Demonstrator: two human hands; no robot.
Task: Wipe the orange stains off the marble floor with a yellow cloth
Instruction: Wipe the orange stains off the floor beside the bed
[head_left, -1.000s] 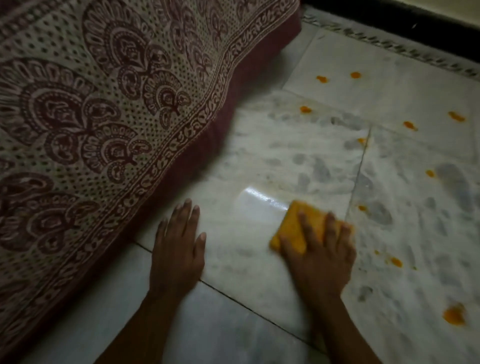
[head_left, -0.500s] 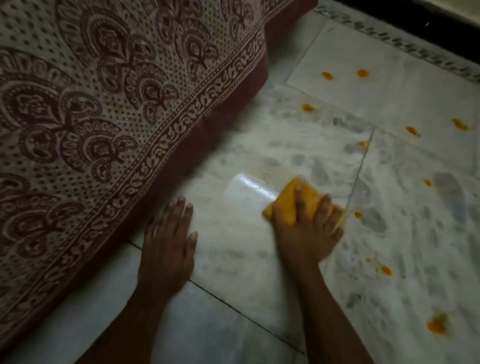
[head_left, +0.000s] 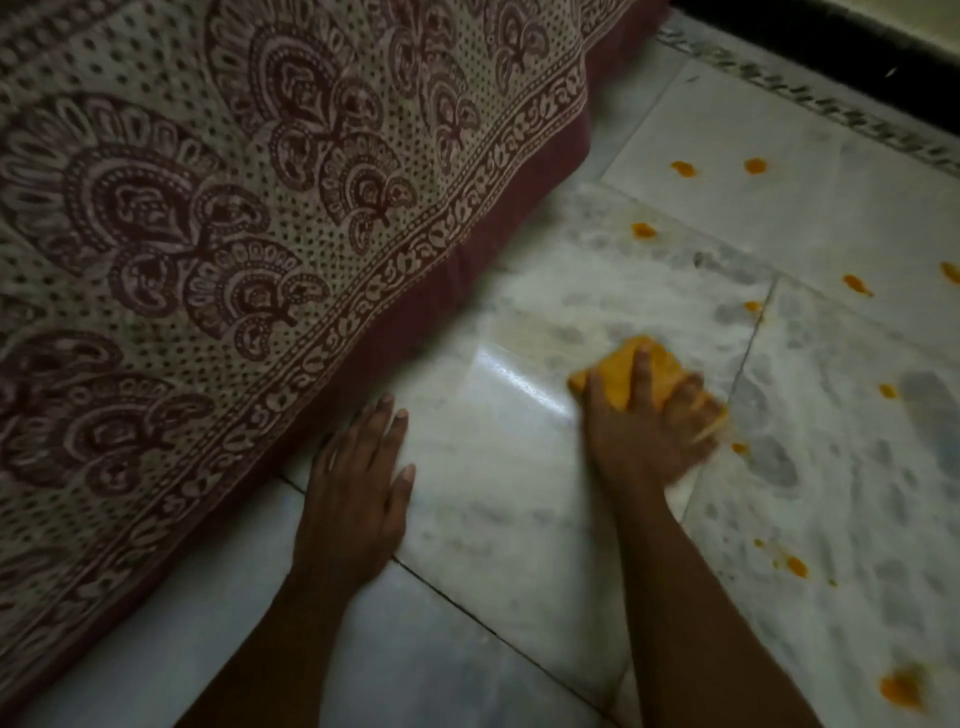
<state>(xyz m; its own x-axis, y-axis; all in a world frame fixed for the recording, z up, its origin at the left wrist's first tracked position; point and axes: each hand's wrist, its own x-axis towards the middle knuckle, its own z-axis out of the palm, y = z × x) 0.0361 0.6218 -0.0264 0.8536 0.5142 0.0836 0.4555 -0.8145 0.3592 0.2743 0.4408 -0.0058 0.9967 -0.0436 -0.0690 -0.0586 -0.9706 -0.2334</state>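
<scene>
My right hand (head_left: 644, 431) presses a folded yellow cloth (head_left: 615, 371) flat on the marble floor (head_left: 493, 499), fingers spread over it, near a tile joint. My left hand (head_left: 356, 483) lies palm down on the floor beside the mattress edge, holding nothing. Several orange stains dot the tiles: a small one (head_left: 738, 448) just right of the cloth, one (head_left: 643, 230) farther back, a pair at the far tile (head_left: 683, 169), a large blot (head_left: 903, 691) at the near right. A wet sheen lies left of the cloth.
A mattress with a maroon and cream patterned sheet (head_left: 218, 249) fills the left side, its edge running diagonally along the floor. A dark threshold (head_left: 831, 36) and a patterned floor border (head_left: 810, 98) lie at the back right.
My right hand has slid the cloth forward, away from me, then slightly right toward the tile joint. My left hand stays planted on the floor. The camera has shifted a little.
</scene>
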